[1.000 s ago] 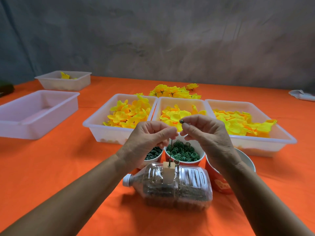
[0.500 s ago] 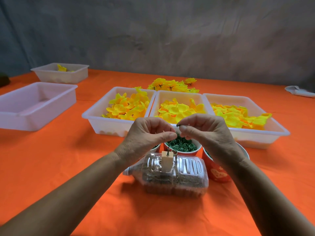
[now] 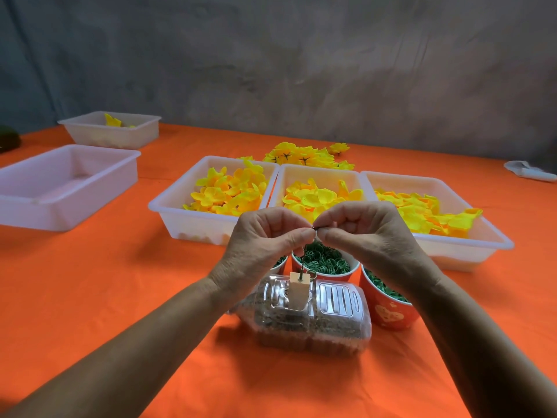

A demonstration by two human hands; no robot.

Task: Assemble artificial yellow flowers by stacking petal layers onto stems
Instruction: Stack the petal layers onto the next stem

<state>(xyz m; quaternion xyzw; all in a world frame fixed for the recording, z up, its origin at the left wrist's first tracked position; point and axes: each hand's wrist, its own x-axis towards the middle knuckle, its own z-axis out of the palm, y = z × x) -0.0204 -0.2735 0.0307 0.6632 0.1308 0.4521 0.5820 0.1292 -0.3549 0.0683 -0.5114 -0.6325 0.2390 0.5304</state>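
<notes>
- Stem: thin dark wire, upright, its foot stuck in a small wooden block; held vertical, likely so layers can be threaded down from the top.
- Left hand: thumb and forefinger pinched together on the stem's upper part, steadying it.
- Right hand: fingertips pinched on a tiny dark piece at the stem's tip, touching the left fingertips; what the piece is, too small to tell.
- Bottle: clear plastic, lying on its side below both hands, filled with grainy matter; probably ballast, as the block sits in its upper wall.
- Cups: red, holding green rings, just beyond and under the hands, within short reach.
- Petal trays: three white, side by side beyond the hands, apparently sorted by petal type.
- Finished flowers: heaped past the trays.
- Spare trays: well off to the left hand's side.
</notes>
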